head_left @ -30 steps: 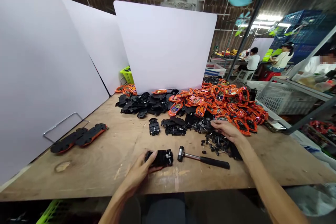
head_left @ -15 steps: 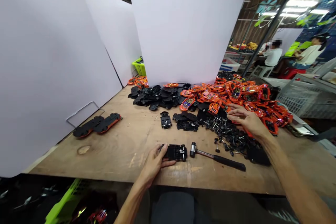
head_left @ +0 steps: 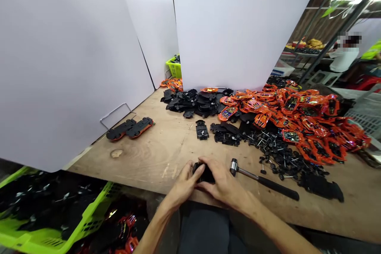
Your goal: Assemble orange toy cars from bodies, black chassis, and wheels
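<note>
Near the front edge of the table, both hands meet around a black toy car chassis (head_left: 206, 174). My left hand (head_left: 182, 182) grips its left side, the thumb lying over the top. From the right, my right hand (head_left: 222, 180) closes over the chassis with curled fingers, and these hide most of it. Whether a small part sits under the right fingers cannot be seen. Just right of the hands lies a hammer (head_left: 268, 182) with a black handle. Behind it spreads a heap of wheel axles (head_left: 276, 154). A single chassis (head_left: 202, 130) rests beyond the hands.
Orange car bodies (head_left: 297, 107) are piled at the right, and black chassis (head_left: 193, 101) at the back. Two assembled cars (head_left: 131, 128) lie upside down at left. White panels (head_left: 238, 27) wall the table. A green basket (head_left: 86, 218) stands below left.
My right hand has moved from the car bodies and wheel axles back to the chassis and closed on it. My left hand still holds the chassis. The view has turned left and down.
</note>
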Tool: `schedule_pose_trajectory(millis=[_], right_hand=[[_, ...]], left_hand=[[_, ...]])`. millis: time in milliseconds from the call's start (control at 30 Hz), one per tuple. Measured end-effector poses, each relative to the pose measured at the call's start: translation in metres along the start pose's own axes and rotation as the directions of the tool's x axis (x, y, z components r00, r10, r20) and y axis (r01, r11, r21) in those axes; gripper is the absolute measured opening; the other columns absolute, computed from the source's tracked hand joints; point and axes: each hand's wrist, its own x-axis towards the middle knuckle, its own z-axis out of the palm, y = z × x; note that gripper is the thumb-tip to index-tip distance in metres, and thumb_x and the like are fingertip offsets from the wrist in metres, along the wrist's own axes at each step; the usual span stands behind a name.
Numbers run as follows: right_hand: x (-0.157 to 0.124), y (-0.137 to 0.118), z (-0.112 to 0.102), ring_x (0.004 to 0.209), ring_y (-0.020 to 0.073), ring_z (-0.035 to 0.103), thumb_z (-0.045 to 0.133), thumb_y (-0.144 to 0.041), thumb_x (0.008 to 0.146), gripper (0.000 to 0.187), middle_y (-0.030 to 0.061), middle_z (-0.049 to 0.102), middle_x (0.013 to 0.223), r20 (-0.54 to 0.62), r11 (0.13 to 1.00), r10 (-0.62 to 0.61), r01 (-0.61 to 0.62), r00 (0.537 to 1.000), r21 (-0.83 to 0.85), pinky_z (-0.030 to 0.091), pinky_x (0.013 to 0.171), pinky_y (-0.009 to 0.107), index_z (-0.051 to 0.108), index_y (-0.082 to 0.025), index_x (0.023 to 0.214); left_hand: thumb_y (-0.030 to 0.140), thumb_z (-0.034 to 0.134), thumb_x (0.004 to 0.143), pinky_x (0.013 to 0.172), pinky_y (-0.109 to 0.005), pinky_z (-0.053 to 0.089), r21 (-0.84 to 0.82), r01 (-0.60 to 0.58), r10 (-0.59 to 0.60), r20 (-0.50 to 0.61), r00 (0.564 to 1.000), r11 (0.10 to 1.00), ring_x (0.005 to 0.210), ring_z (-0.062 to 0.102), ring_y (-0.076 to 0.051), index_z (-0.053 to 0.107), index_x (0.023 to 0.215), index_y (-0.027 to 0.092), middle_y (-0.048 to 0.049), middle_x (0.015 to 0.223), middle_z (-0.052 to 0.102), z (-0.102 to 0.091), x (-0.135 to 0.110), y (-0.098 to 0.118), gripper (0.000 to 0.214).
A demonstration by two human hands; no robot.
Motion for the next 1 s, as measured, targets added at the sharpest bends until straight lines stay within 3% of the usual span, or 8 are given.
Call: schedule_pose_trajectory(millis=[100,200,300,400,567,767,900,1000], right_hand=[[0.031,0.015,-0.044,0.136,0.0296,0.058,0.079,-0.032,0.088,0.075,0.0099,0.06,0.149,0.048,0.984,-0.078,0.084,0.996,-0.154,0.049,0.113,0.047,0.044,-0.032,0.154],[0.084,0.051,-0.112,0.135,0.0304,0.056,0.059,-0.015,0.096,0.041,0.0133,0.065,0.141,-0.146,0.89,-0.085,0.009,0.986,-0.456,0.042,0.114,0.051,0.063,-0.024,0.135],[0.13,0.093,-0.163,0.126,0.0342,0.06,0.066,-0.011,0.086,0.032,0.0163,0.073,0.125,-0.138,0.872,-0.04,-0.033,0.99,-0.489,0.042,0.109,0.052,0.074,-0.019,0.115],[0.152,0.116,-0.182,0.11,0.0288,0.069,0.066,-0.015,0.085,0.017,0.0109,0.08,0.107,-0.09,0.896,-0.029,-0.014,0.996,-0.444,0.047,0.104,0.043,0.079,-0.021,0.095],[0.147,0.104,-0.169,0.1,0.025,0.072,0.053,-0.036,0.1,0.033,0.0085,0.079,0.112,-0.131,0.948,-0.001,-0.041,0.991,-0.315,0.054,0.092,0.038,0.077,-0.019,0.117],[0.11,0.066,-0.096,0.084,0.0208,0.072,0.058,-0.049,0.1,0.037,0.0026,0.08,0.095,0.291,0.988,0.058,-0.013,0.955,-0.152,0.055,0.076,0.03,0.082,-0.022,0.105],[0.083,0.051,-0.061,0.104,0.0252,0.067,0.054,-0.041,0.105,0.033,0.0106,0.075,0.111,0.213,0.972,0.057,-0.005,0.975,-0.235,0.05,0.096,0.038,0.079,-0.019,0.11],[0.062,0.041,-0.053,0.109,0.0281,0.062,0.067,-0.048,0.098,0.038,0.0137,0.067,0.12,0.183,0.947,0.048,0.014,0.982,-0.321,0.049,0.098,0.042,0.071,-0.019,0.122]], left_hand=[[0.045,0.09,0.075,0.092,-0.04,0.064,-0.08,0.008,-0.005,0.035,0.999,0.997,0.123,0.066,-0.034,0.066,0.103,0.018,-0.0124,0.126,0.069,0.002,0.003,0.001,0.046],[0.044,0.087,0.079,0.091,-0.044,0.066,-0.142,-0.011,0.028,0.118,0.993,0.99,0.106,0.074,-0.029,0.065,0.099,0.016,-0.0108,0.118,0.07,0.004,0.004,0.003,0.041],[0.044,0.087,0.081,0.092,-0.046,0.066,-0.164,-0.013,0.043,0.179,0.983,0.986,0.102,0.075,-0.028,0.064,0.1,0.015,-0.0111,0.115,0.07,0.005,0.004,0.006,0.042],[0.045,0.088,0.078,0.089,-0.046,0.068,-0.191,-0.004,0.036,0.169,0.985,0.982,0.102,0.075,-0.028,0.062,0.098,0.016,-0.0101,0.114,0.07,0.003,0.005,0.005,0.044],[0.045,0.091,0.074,0.086,-0.045,0.069,-0.197,-0.014,0.034,0.101,0.994,0.98,0.102,0.074,-0.028,0.06,0.097,0.018,-0.0079,0.113,0.068,-0.002,-0.002,0.003,0.048],[0.042,0.09,0.077,0.086,-0.049,0.069,-0.163,0.052,-0.024,0.17,0.985,0.985,0.1,0.075,-0.028,0.061,0.106,0.016,-0.0108,0.119,0.067,0.001,-0.021,-0.002,0.048],[0.041,0.089,0.079,0.086,-0.047,0.069,-0.138,0.033,-0.013,0.148,0.989,0.99,0.1,0.074,-0.027,0.061,0.102,0.017,-0.0091,0.112,0.069,0.0,-0.024,-0.008,0.044],[0.042,0.089,0.078,0.085,-0.042,0.068,-0.124,0.028,-0.008,0.155,0.988,0.992,0.102,0.074,-0.027,0.062,0.106,0.017,-0.0103,0.117,0.071,-0.003,-0.025,-0.006,0.047]])
